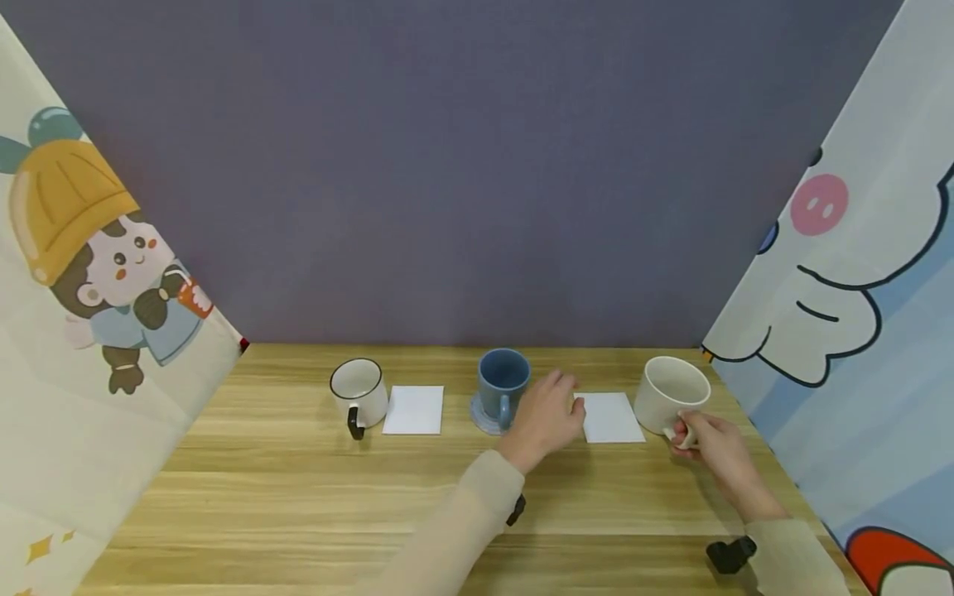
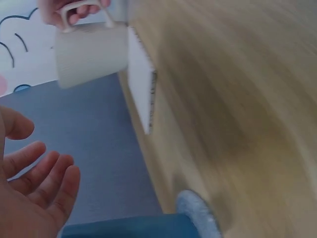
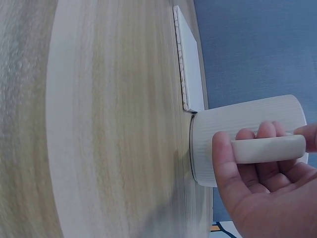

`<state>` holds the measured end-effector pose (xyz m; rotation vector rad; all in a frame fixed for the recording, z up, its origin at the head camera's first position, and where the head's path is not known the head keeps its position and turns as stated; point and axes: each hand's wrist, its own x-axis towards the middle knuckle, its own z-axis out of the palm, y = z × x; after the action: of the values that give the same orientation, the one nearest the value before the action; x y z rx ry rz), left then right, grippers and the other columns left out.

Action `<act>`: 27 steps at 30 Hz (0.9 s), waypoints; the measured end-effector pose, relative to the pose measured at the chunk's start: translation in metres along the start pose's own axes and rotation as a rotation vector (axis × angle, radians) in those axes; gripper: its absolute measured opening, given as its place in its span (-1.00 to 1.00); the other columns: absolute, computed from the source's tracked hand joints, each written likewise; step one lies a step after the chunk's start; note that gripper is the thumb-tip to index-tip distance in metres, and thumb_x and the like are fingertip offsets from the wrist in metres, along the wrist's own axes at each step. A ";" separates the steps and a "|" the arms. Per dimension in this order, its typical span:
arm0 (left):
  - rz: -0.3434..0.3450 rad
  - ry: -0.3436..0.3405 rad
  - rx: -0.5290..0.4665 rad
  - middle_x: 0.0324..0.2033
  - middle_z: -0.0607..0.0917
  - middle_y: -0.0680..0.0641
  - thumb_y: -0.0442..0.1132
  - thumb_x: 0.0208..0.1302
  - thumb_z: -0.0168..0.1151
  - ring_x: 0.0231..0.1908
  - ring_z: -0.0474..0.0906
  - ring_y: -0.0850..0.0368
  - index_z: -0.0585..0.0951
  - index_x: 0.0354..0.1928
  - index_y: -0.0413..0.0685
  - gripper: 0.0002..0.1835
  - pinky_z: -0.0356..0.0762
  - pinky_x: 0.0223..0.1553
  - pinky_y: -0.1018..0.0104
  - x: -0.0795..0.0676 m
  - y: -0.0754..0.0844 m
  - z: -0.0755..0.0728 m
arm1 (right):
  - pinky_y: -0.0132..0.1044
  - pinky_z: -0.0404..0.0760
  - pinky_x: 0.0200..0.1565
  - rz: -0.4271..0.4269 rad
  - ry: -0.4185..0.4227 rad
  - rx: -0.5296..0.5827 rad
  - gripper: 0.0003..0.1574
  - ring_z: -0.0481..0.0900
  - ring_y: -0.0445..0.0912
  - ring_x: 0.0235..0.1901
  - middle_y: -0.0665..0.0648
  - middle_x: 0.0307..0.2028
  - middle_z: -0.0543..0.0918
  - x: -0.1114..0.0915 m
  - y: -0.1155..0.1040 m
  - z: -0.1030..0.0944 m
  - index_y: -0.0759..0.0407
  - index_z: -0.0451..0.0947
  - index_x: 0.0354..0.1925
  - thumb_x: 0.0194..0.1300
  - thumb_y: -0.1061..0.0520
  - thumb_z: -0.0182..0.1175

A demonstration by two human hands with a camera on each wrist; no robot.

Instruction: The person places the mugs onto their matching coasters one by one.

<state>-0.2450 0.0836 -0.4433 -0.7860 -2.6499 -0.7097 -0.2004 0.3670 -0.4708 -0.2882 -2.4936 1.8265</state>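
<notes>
My right hand [image 1: 721, 459] grips the handle [image 3: 270, 149] of a wide cream mug [image 1: 667, 399], which stands upright at the right of the table. Fine vertical ribs run around the mug's side in the right wrist view. My left hand [image 1: 546, 416] is held over the table beside a blue mug [image 1: 501, 385], overlapping its right side in the head view. In the left wrist view, the fingers [image 2: 42, 183] are loosely bent with nothing between them. The blue mug stands on a round grey-blue coaster [image 1: 480, 418]. Between the two mugs lies a white square tile [image 1: 613, 418].
A white mug [image 1: 359, 381] with a dark rim and black handle stands at the left. Next to it lies another white square tile [image 1: 413, 411]. Behind the wooden table [image 1: 298, 513] rises a grey-blue panel [image 1: 477, 182], with printed cloths on both sides.
</notes>
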 end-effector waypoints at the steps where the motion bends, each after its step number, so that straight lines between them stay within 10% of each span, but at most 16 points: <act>1: 0.005 -0.001 0.014 -0.05 0.66 0.01 -0.13 0.45 0.13 -0.06 0.61 0.13 0.65 0.08 -0.03 -0.72 0.58 -0.05 0.30 0.000 -0.001 0.002 | -0.26 0.72 -0.18 -0.001 -0.001 -0.001 -0.40 0.63 -0.18 -0.33 0.10 -0.35 0.59 0.000 0.000 0.000 0.55 0.46 -0.12 0.64 -0.05 -0.10; 27: -0.087 -0.150 0.067 -0.05 0.64 0.04 -0.11 0.40 0.21 -0.02 0.58 0.16 0.68 0.02 0.01 -0.75 0.61 -0.08 0.29 0.001 -0.016 0.041 | -0.26 0.72 -0.18 -0.018 0.021 -0.018 -0.39 0.61 -0.18 -0.32 0.14 -0.33 0.59 -0.002 -0.001 0.003 0.57 0.45 -0.08 0.64 -0.05 -0.10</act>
<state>-0.2604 0.0939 -0.4836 -0.7365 -2.8418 -0.6011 -0.1994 0.3634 -0.4707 -0.2837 -2.4918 1.7857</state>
